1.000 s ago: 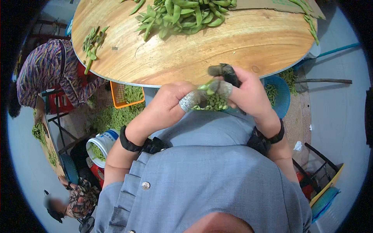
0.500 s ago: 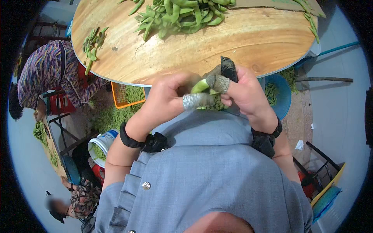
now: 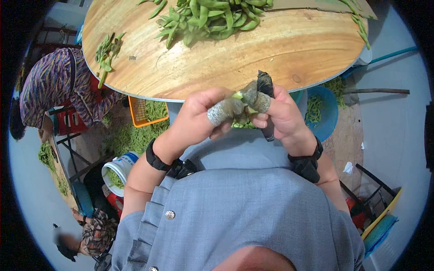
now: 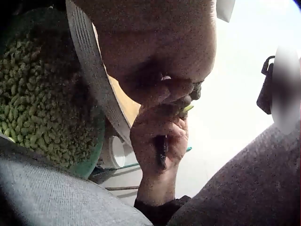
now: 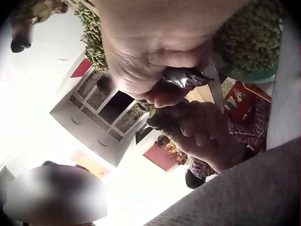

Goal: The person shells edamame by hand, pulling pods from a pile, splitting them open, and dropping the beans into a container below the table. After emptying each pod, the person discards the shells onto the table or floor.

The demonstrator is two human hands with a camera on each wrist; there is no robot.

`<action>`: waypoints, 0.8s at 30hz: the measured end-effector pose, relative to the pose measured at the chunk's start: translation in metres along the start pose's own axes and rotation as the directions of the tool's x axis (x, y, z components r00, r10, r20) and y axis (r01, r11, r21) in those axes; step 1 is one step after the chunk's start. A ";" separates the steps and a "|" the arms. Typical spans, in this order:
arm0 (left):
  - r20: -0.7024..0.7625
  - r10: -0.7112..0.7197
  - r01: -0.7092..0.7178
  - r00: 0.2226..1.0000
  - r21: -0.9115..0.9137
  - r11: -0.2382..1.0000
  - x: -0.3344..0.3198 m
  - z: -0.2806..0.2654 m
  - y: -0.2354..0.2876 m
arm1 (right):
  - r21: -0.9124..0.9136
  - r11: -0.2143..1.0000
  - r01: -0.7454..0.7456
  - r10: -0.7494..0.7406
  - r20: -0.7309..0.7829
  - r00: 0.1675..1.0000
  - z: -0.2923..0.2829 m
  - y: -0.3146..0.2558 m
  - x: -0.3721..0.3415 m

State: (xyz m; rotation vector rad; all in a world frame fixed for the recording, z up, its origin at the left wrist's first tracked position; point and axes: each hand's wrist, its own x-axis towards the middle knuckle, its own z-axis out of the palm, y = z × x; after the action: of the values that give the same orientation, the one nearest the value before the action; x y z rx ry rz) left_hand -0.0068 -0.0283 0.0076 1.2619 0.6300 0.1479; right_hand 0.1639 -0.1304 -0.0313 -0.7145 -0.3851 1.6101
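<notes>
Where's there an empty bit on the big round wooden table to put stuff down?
The table is mostly bare between the big heap of green pods and the left hand and right hand. Another bare patch lies between the heap and the small green bunch. Farther back, it's crowded with the heap and flat tan cardboard.

Blue-grey shirt (image 3: 253, 207) across the lower middle, ruffle (image 3: 147, 226), round silvery buttons (image 3: 170, 215), black wristbands (image 3: 156, 159), silvery-grey thumb tape (image 3: 218, 114)
</notes>
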 end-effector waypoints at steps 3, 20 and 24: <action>0.170 -0.075 0.136 0.983 -0.379 0.916 0.005 -0.005 -0.005 | 0.051 0.999 -0.013 0.014 -0.013 1.000 0.001 -0.001 0.001; -0.133 0.201 -0.118 0.970 0.465 0.878 0.004 -0.008 -0.011 | -0.866 0.193 0.461 -0.274 0.404 0.873 0.004 -0.027 -0.005; 0.096 0.182 -0.206 0.979 0.419 0.885 0.000 0.001 0.004 | -0.777 0.601 0.186 -0.228 0.056 0.972 0.004 -0.025 0.009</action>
State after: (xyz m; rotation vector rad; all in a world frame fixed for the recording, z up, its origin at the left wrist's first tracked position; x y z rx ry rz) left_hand -0.0052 -0.0275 0.0112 1.7510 0.5011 0.1448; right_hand 0.1802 -0.1164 -0.0152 -1.3107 -1.1403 1.1453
